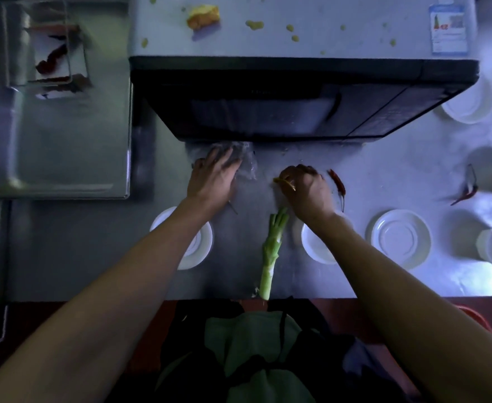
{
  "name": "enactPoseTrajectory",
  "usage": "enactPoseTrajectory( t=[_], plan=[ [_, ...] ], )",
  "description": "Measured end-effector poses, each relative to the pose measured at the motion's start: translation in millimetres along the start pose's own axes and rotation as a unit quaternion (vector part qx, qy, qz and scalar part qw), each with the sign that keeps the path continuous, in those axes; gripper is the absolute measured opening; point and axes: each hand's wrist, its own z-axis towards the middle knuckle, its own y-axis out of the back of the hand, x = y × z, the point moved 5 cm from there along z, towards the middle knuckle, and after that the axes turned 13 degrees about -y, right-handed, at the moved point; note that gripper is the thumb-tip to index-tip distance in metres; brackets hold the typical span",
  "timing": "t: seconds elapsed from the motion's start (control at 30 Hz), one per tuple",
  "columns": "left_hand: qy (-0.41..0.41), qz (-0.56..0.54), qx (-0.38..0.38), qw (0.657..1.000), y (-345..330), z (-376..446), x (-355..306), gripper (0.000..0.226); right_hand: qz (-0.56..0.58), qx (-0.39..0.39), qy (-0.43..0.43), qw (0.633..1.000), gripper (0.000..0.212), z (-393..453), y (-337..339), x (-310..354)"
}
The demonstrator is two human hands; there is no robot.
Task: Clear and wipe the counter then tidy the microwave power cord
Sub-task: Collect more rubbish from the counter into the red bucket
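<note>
A steel counter [384, 175] is seen from above, with a black microwave [282, 106] set at its far side. The microwave's power cord is not shown anywhere. The left hand [214, 177] is laid flat, fingers straight and spread, on a crumpled piece of clear plastic [243, 165] just in front of the microwave; most of the plastic is covered by the fingers and its outline is hard to trace. The right hand [307, 187] is curled, and a small yellowish scrap [284, 183] is pinched in its fingers; what the scrap is cannot be made out. A green vegetable stalk [272, 248] lies between the forearms, its top end hidden under the right hand. A red chilli [337, 181] lies just right of that hand, and another chilli [468, 189] lies well apart, near the right edge. Two white saucers [202, 242] [316, 245] are partly covered by the forearms; a third [400, 238] is fully shown. Yellow crumbs [255, 24] are scattered on the microwave's top. A sink [52, 120] at left is blurred.
</note>
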Motion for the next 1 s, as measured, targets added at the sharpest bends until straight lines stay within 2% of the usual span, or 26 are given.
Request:
enactPoseTrajectory(
  t=[0.1,0.3,0.6,0.7,0.8,1.0],
  plan=[
    [-0.006,-0.001,-0.021,1.000,2,3,5,0.028,0.016,-0.011,-0.020,1.000,0.015,-4,0,7],
    [-0.061,-0.012,-0.097,0.993,20,-1,11,0.012,0.029,-0.035,-0.038,0.998,0.014,-10,0,21],
    [-0.024,-0.059,-0.123,0.990,49,-18,15,0.015,0.050,-0.070,-0.065,0.994,0.013,-31,3,31],
    [-0.008,-0.085,-0.131,0.988,58,-25,18,0.017,0.077,-0.123,-0.099,0.985,0.016,-40,19,26],
    [-0.020,-0.081,-0.117,0.990,59,-27,19,0.016,0.091,-0.169,-0.104,0.976,0.016,-51,34,18],
    [-0.066,-0.079,-0.117,0.988,67,-24,-7,0.016,0.149,-0.170,-0.117,0.967,0.018,-77,47,1]
  ],
)
